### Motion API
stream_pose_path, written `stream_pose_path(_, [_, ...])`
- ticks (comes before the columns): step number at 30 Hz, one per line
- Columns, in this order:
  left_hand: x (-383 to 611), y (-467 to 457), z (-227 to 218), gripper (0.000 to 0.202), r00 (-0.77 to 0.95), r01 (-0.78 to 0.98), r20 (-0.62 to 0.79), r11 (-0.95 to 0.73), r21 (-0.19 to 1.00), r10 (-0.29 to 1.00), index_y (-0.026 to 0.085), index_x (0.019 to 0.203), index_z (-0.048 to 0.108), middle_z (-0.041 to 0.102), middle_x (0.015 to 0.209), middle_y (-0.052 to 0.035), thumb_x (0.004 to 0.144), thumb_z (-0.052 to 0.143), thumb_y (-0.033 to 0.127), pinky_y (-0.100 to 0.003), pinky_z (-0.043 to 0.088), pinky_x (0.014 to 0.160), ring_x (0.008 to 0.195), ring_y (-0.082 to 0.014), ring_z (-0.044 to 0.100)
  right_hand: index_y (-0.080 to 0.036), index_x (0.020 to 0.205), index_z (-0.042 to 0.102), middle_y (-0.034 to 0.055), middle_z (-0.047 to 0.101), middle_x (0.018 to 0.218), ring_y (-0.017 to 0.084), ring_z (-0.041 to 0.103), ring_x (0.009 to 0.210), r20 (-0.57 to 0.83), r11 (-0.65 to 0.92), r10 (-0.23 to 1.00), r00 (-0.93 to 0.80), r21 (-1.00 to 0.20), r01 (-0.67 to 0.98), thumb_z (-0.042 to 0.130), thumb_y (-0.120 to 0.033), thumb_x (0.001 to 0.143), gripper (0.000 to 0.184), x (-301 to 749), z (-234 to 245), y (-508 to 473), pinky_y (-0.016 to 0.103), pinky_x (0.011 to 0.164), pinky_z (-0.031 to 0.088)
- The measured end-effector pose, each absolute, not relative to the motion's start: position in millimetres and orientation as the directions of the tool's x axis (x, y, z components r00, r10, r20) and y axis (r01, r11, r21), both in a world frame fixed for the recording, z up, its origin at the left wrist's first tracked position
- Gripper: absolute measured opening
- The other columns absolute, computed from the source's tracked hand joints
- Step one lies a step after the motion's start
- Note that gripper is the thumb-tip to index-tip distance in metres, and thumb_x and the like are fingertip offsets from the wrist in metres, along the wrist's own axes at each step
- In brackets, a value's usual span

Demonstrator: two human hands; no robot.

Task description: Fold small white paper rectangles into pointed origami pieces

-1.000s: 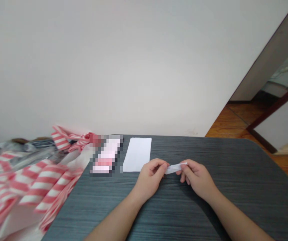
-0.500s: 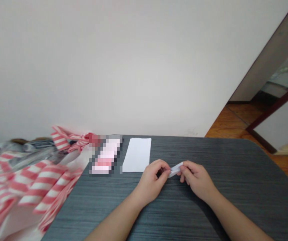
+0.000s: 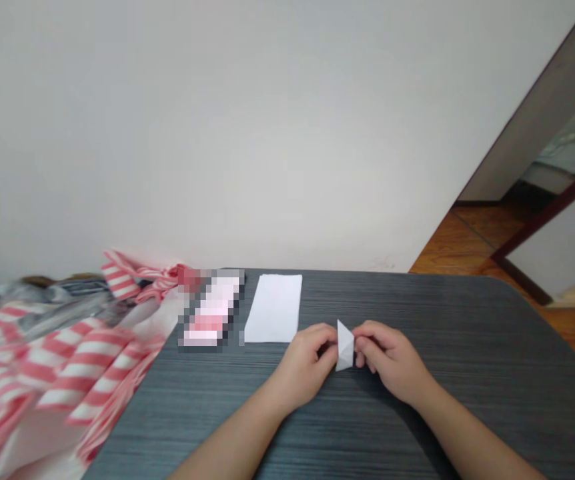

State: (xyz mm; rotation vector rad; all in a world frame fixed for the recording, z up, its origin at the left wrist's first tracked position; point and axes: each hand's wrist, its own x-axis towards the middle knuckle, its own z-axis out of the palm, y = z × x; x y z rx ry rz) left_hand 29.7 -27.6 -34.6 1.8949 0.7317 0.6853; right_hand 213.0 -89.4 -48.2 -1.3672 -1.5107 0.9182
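A small folded piece of white paper [image 3: 345, 347], with pointed corners and visible creases, is held upright just above the dark table. My left hand [image 3: 310, 360] pinches its left edge between thumb and fingers. On the other side, my right hand [image 3: 387, 357] grips the right edge with thumb and fingertips. Parts of the fingers behind the paper are hidden. Beyond my left hand lies a stack of white paper sheets [image 3: 273, 308], flat on the table.
The dark wood-grain table [image 3: 467, 373] reaches back to a pale wall [image 3: 287, 133]. Left of the sheets is a blurred-out pinkish rectangular item [image 3: 212, 310]. Red-and-white striped cloth [image 3: 82, 360] is heaped past the table's left edge. A wooden floor [image 3: 447, 243] shows at right.
The folded paper has turned from a narrow slanted strip to an upright shape with its creased face showing. Both hands stay nearly in place, still holding it; the sheets have not moved.
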Motion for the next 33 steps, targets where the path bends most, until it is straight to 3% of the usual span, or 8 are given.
stream_pose_path(6, [31.9,-25.1,-43.6,0.015,0.631,0.109,-0.011,-0.074,0.991,0.776,0.015,0.081,0.065,0.06,0.068,-0.0004,0.087,0.052,0.021,-0.025,0.043,0.064,0.066,-0.0146,0.055,-0.02,0.092,0.064,0.0014,0.06,0.081,0.013,0.058,0.063,0.157,0.156,0.987,-0.019,-0.946,0.285,0.056,-0.019,0.088,0.009,210.5,-53.8,-92.8,0.025,0.06,0.046])
stream_pose_path(12, [32.5,-25.9,-42.3,0.014,0.633,0.076,-0.017,-0.04,0.996,0.774,0.015,0.084,0.068,0.061,0.07,0.0001,0.085,0.054,0.02,-0.024,0.044,0.065,0.067,-0.0138,0.056,-0.019,0.085,0.065,0.0007,0.059,0.078,0.013,0.056,0.065,0.165,0.171,0.985,-0.048,-0.919,0.356,0.056,-0.015,0.087,0.01,210.4,-48.0,-90.5,0.026,0.064,0.045])
stream_pose_path(23, [32.2,-26.7,-37.2,0.016,0.64,0.056,-0.006,-0.039,0.998,0.769,0.015,0.085,0.069,0.063,0.073,-0.0002,0.085,0.054,0.018,-0.024,0.044,0.068,0.071,-0.0139,0.057,-0.017,0.086,0.064,-0.0002,0.058,0.076,0.011,0.056,0.062,0.077,0.089,0.996,-0.056,-0.96,0.267,0.053,-0.012,0.086,0.012,211.4,-46.9,-89.0,0.023,0.06,0.045])
stream_pose_path(33, [30.8,-25.8,-39.9,0.016,0.639,0.089,0.007,-0.083,0.993,0.769,0.015,0.086,0.069,0.064,0.075,-0.0011,0.086,0.054,0.018,-0.025,0.044,0.069,0.073,-0.0149,0.057,-0.018,0.082,0.063,-0.001,0.057,0.072,0.01,0.054,0.059,0.089,0.111,0.993,-0.081,-0.94,0.323,0.051,-0.013,0.089,0.015,213.1,-45.3,-89.4,0.021,0.056,0.041])
